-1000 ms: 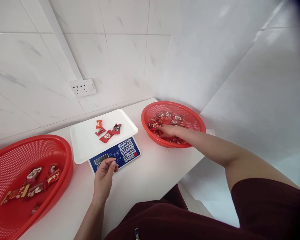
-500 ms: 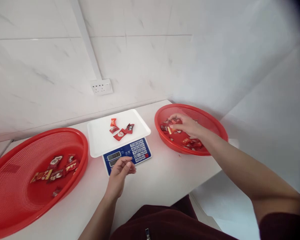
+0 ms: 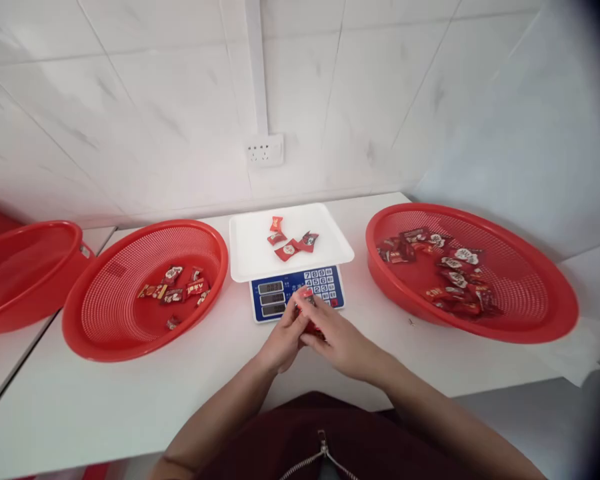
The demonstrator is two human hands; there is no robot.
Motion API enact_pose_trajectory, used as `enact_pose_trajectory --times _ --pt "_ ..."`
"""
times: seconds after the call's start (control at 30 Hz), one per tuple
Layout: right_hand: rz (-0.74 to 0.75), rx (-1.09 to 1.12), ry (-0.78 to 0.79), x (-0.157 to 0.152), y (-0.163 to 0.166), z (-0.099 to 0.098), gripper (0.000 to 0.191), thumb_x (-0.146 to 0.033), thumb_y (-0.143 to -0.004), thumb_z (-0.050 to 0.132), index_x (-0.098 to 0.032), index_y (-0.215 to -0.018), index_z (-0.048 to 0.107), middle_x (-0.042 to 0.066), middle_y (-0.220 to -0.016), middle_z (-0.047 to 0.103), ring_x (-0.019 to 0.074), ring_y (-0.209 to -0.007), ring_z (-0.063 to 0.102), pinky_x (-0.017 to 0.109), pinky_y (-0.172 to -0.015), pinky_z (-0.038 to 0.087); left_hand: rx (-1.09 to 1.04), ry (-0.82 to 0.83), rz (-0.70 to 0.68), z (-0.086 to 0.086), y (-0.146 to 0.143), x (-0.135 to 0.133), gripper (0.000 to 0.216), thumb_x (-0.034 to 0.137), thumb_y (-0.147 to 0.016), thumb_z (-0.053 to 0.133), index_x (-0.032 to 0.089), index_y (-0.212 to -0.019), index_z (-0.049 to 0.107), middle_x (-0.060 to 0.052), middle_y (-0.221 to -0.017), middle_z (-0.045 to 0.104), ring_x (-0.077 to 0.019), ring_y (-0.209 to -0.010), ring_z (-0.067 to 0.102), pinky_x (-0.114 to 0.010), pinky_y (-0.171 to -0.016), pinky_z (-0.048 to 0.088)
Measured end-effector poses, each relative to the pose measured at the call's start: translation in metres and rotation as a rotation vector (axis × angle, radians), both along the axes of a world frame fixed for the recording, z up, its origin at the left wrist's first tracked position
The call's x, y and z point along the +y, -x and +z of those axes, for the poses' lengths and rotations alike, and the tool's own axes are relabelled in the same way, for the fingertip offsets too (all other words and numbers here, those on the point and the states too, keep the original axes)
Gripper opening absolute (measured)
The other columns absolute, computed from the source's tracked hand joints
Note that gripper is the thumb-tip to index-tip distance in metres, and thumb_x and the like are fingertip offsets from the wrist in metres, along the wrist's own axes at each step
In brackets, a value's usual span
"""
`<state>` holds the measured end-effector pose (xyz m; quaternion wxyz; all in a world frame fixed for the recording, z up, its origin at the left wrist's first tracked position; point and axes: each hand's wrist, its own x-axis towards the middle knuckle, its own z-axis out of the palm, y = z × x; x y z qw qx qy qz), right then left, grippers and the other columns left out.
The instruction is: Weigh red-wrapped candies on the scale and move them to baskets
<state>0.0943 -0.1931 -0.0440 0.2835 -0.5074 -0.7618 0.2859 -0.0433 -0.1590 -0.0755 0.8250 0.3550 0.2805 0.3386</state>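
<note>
Both my hands meet in front of the blue digital scale (image 3: 260,313), cupped together around red wrapped candies (image 3: 311,328). My left hand (image 3: 284,340) curls under and beside them, while my right hand (image 3: 343,337) closes over them from the other side. Fingers hide most of these candies. On the scale's white tray (image 3: 245,250) lie several red wrapped candies (image 3: 287,250). To the right, a red plastic basket (image 3: 540,287) holds a scattered pile of wrapped candies (image 3: 453,277). A second red basket (image 3: 110,300), on the left, has a smaller group of candies (image 3: 173,293) in it.
Another red basket (image 3: 25,287) stands at the far left, past a gap in the white table (image 3: 180,400). A tiny scrap (image 3: 412,323) lies beside the right basket. Behind the table rises a tiled wall with a socket (image 3: 265,151).
My right hand has left the right basket and come back to my left hand in front of the scale, bringing candies. The view has swung left.
</note>
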Motion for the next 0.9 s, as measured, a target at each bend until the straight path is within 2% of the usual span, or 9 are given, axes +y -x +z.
enact_pose_trajectory --times 0.07,0.13,0.2,0.3,0.43,0.53,0.67,0.8,0.9 --pt "-0.051 0.039 0.055 -0.006 -0.008 0.003 0.062 -0.029 -0.088 0.045 -0.033 -0.144 0.02 0.005 -0.143 0.038 0.023 -0.131 0.036 0.045 -0.105 0.036 0.045 -0.066 -0.058 0.0 0.0 -0.001 0.055 0.042 -0.083 0.058 0.032 -0.133 0.038 -0.005 -0.113 0.059 -0.015 -0.082 0.062 -0.027 -0.068 0.053" --pt "-0.14 0.08 0.121 -0.011 -0.016 0.004 0.06 -0.033 -0.088 0.046 -0.034 -0.143 0.023 0.004 -0.141 0.042 0.0234 -0.125 0.045 0.045 -0.101 0.041 0.07 -0.129 -0.113 0.001 -0.001 -0.002 0.056 0.044 -0.081 0.059 0.026 -0.131 0.04 -0.006 -0.102 0.062 -0.0139 -0.071 0.06 -0.027 -0.06 0.053" --pt "-0.222 0.136 0.183 -0.015 -0.022 0.001 0.058 -0.036 -0.086 0.048 -0.035 -0.141 0.029 0.004 -0.132 0.051 0.0234 -0.112 0.056 0.043 -0.093 0.049 0.084 -0.171 -0.131 0.003 -0.003 -0.004 0.053 0.043 -0.08 0.06 0.022 -0.127 0.045 -0.007 -0.101 0.062 -0.0142 -0.071 0.06 -0.027 -0.059 0.052" --pt "-0.284 0.266 0.229 -0.017 -0.025 -0.006 0.052 -0.037 -0.084 0.052 -0.033 -0.134 0.038 0.005 -0.121 0.059 0.0224 -0.102 0.061 0.041 -0.086 0.053 0.088 -0.189 -0.14 0.003 -0.003 -0.004 0.05 0.042 -0.08 0.061 0.021 -0.123 0.048 -0.008 -0.104 0.061 -0.0155 -0.074 0.06 -0.026 -0.06 0.052" --pt "-0.311 0.55 0.23 -0.014 -0.021 -0.014 0.046 -0.035 -0.082 0.057 -0.03 -0.125 0.04 0.007 -0.117 0.059 0.022 -0.105 0.058 0.042 -0.087 0.051 0.095 -0.19 -0.118 0.002 -0.002 -0.001 0.061 0.039 -0.077 0.065 0.023 -0.131 0.042 -0.008 -0.101 0.061 -0.015 -0.072 0.059 -0.024 -0.056 0.048" --pt "-0.352 0.773 0.251 -0.01 -0.018 -0.017 0.042 -0.034 -0.078 0.062 -0.029 -0.114 0.04 0.006 -0.116 0.06 0.0204 -0.102 0.059 0.042 -0.084 0.052 0.099 -0.185 -0.057 0.001 0.0 0.002 0.064 0.035 -0.076 0.067 0.022 -0.133 0.039 -0.007 -0.099 0.062 -0.0153 -0.076 0.06 -0.026 -0.063 0.049" --pt "-0.408 0.878 0.236 -0.007 -0.016 -0.019 0.037 -0.031 -0.076 0.066 -0.028 -0.106 0.044 0.004 -0.117 0.061 0.0177 -0.099 0.059 0.039 -0.084 0.051 0.095 -0.182 0.021 0.003 0.001 0.004 0.061 0.03 -0.075 0.069 0.021 -0.128 0.041 -0.004 -0.094 0.062 -0.012 -0.075 0.058 -0.025 -0.068 0.047" --pt "-0.465 0.904 0.178 -0.001 -0.018 -0.018 0.035 -0.03 -0.075 0.067 -0.026 -0.106 0.05 0.004 -0.109 0.064 0.0169 -0.094 0.06 0.038 -0.084 0.051 0.124 -0.164 0.069 0.005 0.0 0.005 0.066 0.032 -0.075 0.068 0.022 -0.132 0.035 -0.002 -0.089 0.061 -0.009 -0.062 0.054 -0.02 -0.052 0.044" --pt "-0.49 0.926 0.097 0.017 -0.021 -0.012 0.038 -0.029 -0.074 0.067 -0.025 -0.108 0.051 0.003 -0.1 0.065 0.0168 -0.094 0.06 0.039 -0.087 0.05 0.141 -0.143 0.062 0.006 -0.001 0.005 0.067 0.036 -0.075 0.068 0.022 -0.131 0.034 0.0 -0.081 0.059 -0.0105 -0.057 0.055 -0.018 -0.04 0.035"
